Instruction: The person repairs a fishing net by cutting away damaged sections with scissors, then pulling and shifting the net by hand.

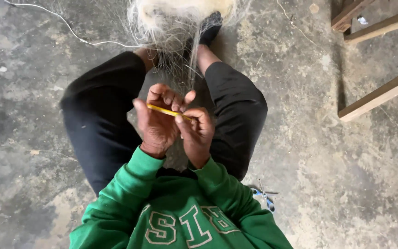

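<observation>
Between the seated person's knees, the left hand and right hand both close their fingers on a thin yellow netting needle, keeping fine pale net strands taut toward the far foot.

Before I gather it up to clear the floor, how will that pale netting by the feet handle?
The pale netting looks floppy: it lies in a loose heap with thin strands trailing toward the hands. It is probably light for its bulk, since the floor shows through its edges. Those stray threads could snag on the feet or the yellow stick.
</observation>
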